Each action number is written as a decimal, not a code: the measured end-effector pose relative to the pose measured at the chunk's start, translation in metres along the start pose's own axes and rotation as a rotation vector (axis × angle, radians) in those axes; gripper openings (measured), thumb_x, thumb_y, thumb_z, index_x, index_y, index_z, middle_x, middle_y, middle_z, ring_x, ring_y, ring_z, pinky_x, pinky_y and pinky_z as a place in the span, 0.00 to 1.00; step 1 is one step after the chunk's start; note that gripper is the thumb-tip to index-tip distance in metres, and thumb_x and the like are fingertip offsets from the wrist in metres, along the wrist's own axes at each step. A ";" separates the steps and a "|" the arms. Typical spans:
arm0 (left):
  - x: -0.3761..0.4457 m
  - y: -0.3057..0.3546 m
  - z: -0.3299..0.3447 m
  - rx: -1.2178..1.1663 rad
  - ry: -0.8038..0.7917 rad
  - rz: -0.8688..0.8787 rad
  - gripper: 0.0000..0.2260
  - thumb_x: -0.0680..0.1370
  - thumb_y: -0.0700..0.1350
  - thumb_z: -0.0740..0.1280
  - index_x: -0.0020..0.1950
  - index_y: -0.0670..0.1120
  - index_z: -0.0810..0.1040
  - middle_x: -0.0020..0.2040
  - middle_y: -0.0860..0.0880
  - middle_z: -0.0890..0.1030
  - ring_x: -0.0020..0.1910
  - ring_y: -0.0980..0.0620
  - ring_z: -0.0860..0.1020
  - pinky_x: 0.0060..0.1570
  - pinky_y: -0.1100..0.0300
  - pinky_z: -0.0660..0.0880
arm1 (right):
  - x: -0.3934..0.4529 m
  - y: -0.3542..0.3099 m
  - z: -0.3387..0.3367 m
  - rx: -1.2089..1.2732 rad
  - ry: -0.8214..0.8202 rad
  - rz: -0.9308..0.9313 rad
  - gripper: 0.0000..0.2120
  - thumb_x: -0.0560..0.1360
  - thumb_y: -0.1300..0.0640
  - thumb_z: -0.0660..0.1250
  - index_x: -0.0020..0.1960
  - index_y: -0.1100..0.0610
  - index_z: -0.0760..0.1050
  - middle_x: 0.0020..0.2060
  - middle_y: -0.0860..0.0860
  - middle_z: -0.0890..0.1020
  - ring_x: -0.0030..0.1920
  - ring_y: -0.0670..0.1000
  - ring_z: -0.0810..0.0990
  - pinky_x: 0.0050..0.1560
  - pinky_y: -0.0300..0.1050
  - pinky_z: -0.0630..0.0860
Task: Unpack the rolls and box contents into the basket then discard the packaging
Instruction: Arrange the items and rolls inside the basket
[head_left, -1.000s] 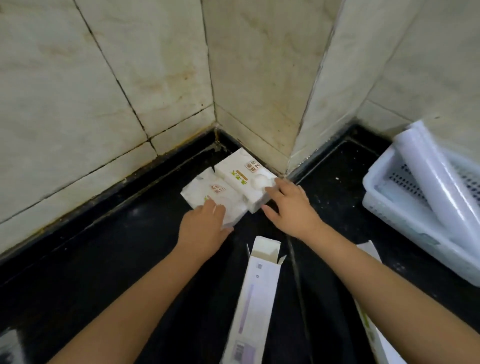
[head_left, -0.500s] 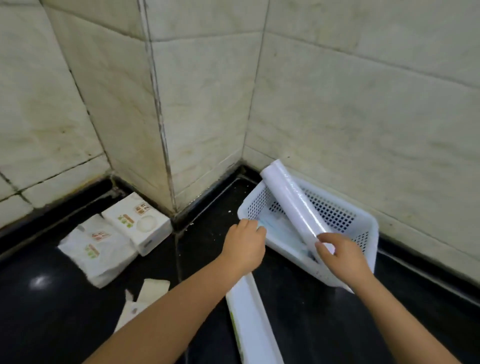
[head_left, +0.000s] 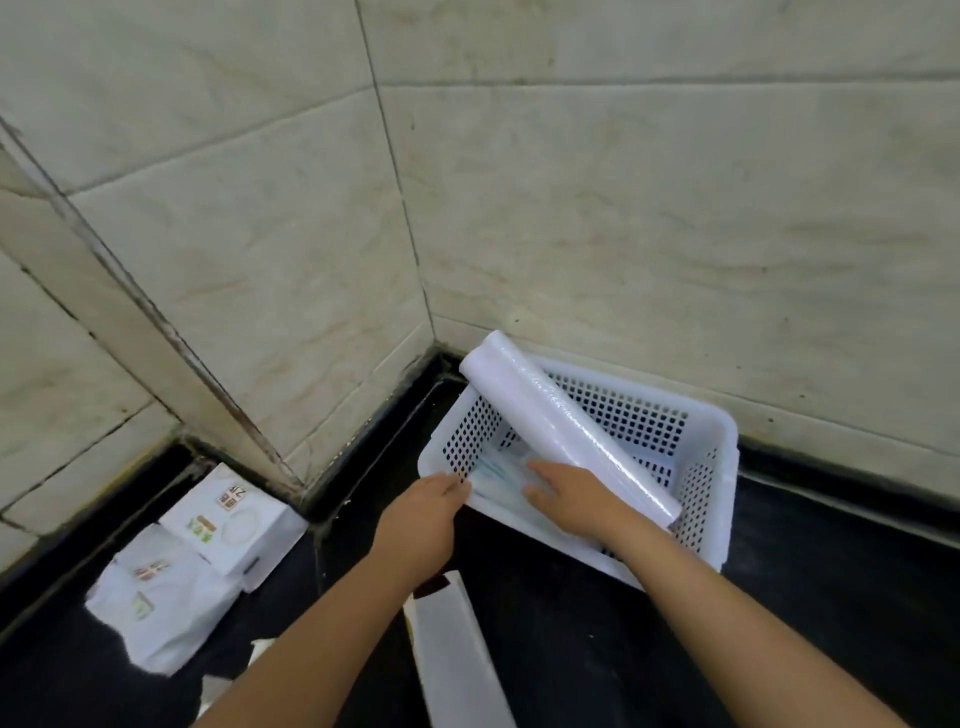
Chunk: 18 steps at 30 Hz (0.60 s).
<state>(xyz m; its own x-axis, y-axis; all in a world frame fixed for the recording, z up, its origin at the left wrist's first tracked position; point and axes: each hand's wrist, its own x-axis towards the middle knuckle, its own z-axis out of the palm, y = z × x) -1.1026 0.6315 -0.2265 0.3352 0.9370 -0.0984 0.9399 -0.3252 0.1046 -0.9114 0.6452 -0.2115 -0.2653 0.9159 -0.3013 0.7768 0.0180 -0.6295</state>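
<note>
A white perforated basket (head_left: 719, 431) sits on the black floor against the tiled wall. A long white roll in clear film (head_left: 566, 431) lies slanted across it, its far end resting on the basket's back-left rim. Under the roll, a flat pack with blue print (head_left: 496, 473) lies in the basket bottom. My left hand (head_left: 423, 519) is at the basket's near-left rim, fingers curled over the edge. My right hand (head_left: 571, 499) reaches inside the basket below the roll and rests on the flat pack, thumb and fingers apart.
A long white box (head_left: 457, 660), open at its far end, lies on the floor between my arms. Two white tissue packs (head_left: 228, 519) (head_left: 156, 608) lie at the lower left by the wall's jutting corner. A bit of a second box (head_left: 218, 691) shows beneath my left arm.
I turned from the tissue packs to the basket. My right hand left the roll's near end and went into the basket. My left hand reached the basket rim.
</note>
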 end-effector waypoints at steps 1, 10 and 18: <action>0.001 0.000 -0.002 -0.009 0.018 0.014 0.21 0.80 0.39 0.56 0.73 0.49 0.63 0.74 0.50 0.65 0.73 0.51 0.63 0.70 0.58 0.63 | 0.003 -0.001 0.002 -0.018 -0.022 0.008 0.26 0.79 0.51 0.56 0.73 0.57 0.55 0.74 0.54 0.62 0.72 0.53 0.62 0.72 0.44 0.56; 0.001 0.002 -0.011 0.080 0.177 0.170 0.20 0.49 0.36 0.82 0.40 0.42 0.86 0.37 0.47 0.87 0.33 0.50 0.85 0.25 0.59 0.81 | 0.032 0.005 0.021 -0.226 0.004 0.098 0.26 0.72 0.48 0.65 0.64 0.61 0.66 0.62 0.58 0.73 0.60 0.57 0.73 0.60 0.48 0.70; 0.006 -0.008 -0.002 -0.003 0.009 0.131 0.19 0.78 0.40 0.60 0.70 0.45 0.68 0.70 0.49 0.72 0.68 0.52 0.70 0.68 0.59 0.67 | 0.035 0.009 0.024 -0.158 -0.057 0.099 0.21 0.73 0.50 0.64 0.61 0.60 0.68 0.58 0.58 0.75 0.57 0.55 0.74 0.53 0.42 0.68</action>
<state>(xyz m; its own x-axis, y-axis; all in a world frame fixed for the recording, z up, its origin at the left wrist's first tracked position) -1.1079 0.6399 -0.2255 0.4548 0.8874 -0.0750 0.8877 -0.4448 0.1190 -0.9274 0.6683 -0.2447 -0.2119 0.8921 -0.3990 0.8795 -0.0041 -0.4760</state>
